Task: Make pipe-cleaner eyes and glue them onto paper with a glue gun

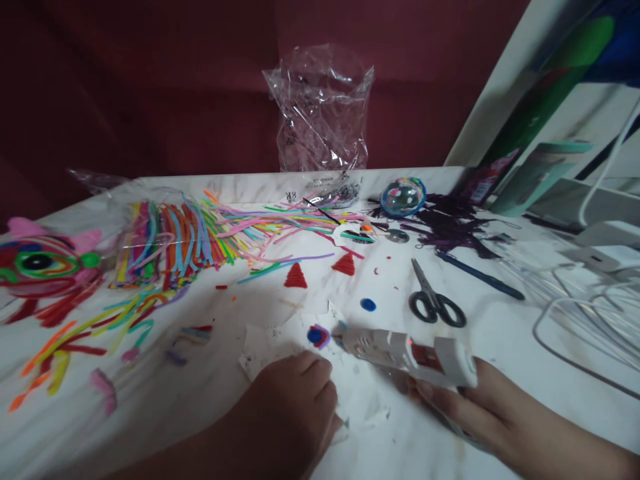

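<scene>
Presently, two hands are over one white marble-patterned tabletop (200, 427). Right hand (480, 400): fingers wrapped closed around the grip of one white hot glue gun (395, 353), which lies roughly level, nozzle to the left; one small red light shows on its body. Left hand (303, 400): fingers curled inward, over the near-left part of one torn white paper sheet (265, 340); its underside is hidden, so cannot tell whether it pinches the paper or anything else.

One blue-centred disc with a purple outer band (317, 336) lies on the paper, just beyond the left fingers and just beside the nozzle; whether nozzle and disc touch cannot be told.

Beyond the paper: one plain blue disc (369, 305); two red triangles, left one (296, 276) and right one (344, 264), set apart. Right of these, one pair of black-handled scissors (436, 300), blades slightly parted, and one slim dark-blue tool (483, 275) behind it.

Back of table: one clear dome with a blue rim (403, 197), next to dark purple scraps (447, 223), not countable. One upright clear plastic bag (325, 120) stands against the maroon backdrop (175, 87).

Left side: one bundle of multicoloured pipe cleaners (170, 243), partly inside a second clear bag, too many to count; one colourful craft piece (45, 267), one eye visible, cut off by the view's edge. Far right: tangled pale cables (590, 333), number unclear.
</scene>
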The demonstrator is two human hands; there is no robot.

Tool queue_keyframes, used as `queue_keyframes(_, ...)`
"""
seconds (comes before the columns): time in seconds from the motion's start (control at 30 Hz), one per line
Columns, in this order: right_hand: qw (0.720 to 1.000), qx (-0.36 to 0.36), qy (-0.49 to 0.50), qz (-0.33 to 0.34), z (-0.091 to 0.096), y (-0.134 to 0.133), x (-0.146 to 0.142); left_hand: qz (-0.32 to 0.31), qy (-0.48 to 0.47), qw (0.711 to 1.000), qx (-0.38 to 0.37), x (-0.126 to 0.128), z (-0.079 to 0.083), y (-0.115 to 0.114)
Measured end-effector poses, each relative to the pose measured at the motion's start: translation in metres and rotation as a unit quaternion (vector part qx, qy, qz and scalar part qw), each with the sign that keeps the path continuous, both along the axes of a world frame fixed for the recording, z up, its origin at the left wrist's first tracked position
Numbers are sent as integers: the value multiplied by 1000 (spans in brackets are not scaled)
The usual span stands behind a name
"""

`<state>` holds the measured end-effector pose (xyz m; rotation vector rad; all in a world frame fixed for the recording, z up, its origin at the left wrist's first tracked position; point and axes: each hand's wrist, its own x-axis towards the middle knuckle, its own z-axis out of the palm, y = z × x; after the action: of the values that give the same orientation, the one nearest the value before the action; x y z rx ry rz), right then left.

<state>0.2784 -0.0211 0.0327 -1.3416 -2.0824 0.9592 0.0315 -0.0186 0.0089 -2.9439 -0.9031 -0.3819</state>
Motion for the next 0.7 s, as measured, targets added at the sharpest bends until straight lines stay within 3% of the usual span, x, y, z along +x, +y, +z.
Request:
queue_keyframes(0.33,998,0,12,-61,-5,-3,4,-10,0,1000,12,-1,-3,0)
queue_keyframes(0.5,997,-34,35,-58,-6,0,15,-28,-1,999,24,-3,-12,3)
queue_keyframes(0.7,997,-11,35,-72,-6,-3,12,-35,-7,997,65,-6,-23,0)
